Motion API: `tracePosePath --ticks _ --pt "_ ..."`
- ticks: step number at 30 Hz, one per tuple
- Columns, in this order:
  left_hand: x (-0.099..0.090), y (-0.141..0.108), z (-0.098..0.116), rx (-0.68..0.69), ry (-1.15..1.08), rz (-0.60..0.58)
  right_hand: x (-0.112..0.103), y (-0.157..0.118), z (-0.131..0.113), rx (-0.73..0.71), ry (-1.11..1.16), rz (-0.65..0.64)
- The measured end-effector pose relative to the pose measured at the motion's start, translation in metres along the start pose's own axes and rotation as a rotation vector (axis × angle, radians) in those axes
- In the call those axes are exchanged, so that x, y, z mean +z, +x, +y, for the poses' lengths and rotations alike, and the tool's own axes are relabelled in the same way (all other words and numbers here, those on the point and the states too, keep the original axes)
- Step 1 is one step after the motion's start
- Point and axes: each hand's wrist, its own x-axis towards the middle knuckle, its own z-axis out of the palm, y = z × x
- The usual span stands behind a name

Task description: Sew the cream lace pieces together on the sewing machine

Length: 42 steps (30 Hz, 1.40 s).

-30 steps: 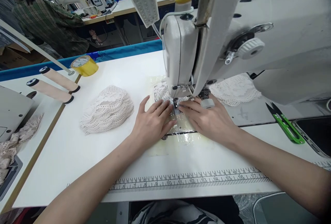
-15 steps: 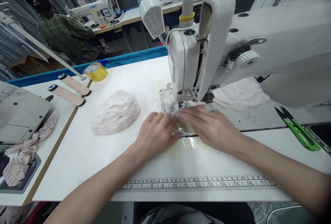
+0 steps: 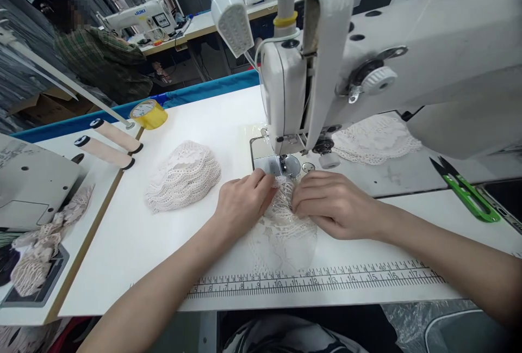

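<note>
A piece of white lace lies on the table just in front of the sewing machine's needle plate, its upper edge close to the presser foot. My left hand pinches the lace's upper left edge between thumb and fingers. On the right side of the same piece, my right hand is closed with its fingertips gripping the gathered lace. The sewing machine stands over the metal needle plate, which shows just beyond both hands.
Left of my hands lies a lace pile; another lace stack rests under the machine arm. Green snips lie at the right. Yellow tape and thread spools stand at the left. A person sits beyond.
The lace has come toward me from under the presser foot and now spreads on the table. My fingers have moved off the plate, and the needle plate is uncovered.
</note>
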Motion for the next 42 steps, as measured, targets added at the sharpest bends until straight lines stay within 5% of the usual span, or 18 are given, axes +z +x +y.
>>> tracePosePath --ticks 6,10,14,22,42 --pt "-0.004 -0.003 0.003 -0.077 -0.219 0.109 0.004 0.0 -0.004 0.104 -0.044 0.093" --pt "-0.011 -0.006 0.007 -0.131 -0.469 0.173 0.006 0.002 -0.01 0.452 0.052 0.196" --pt "-0.015 -0.006 0.011 -0.085 -0.513 0.222 0.005 0.005 -0.014 0.725 0.402 0.118" --pt "-0.008 -0.006 0.01 0.074 -0.265 0.247 0.008 0.003 -0.015 0.541 0.265 0.161" --pt "-0.013 0.0 0.012 0.147 -0.135 0.319 0.008 0.004 -0.016 0.297 0.127 0.258"
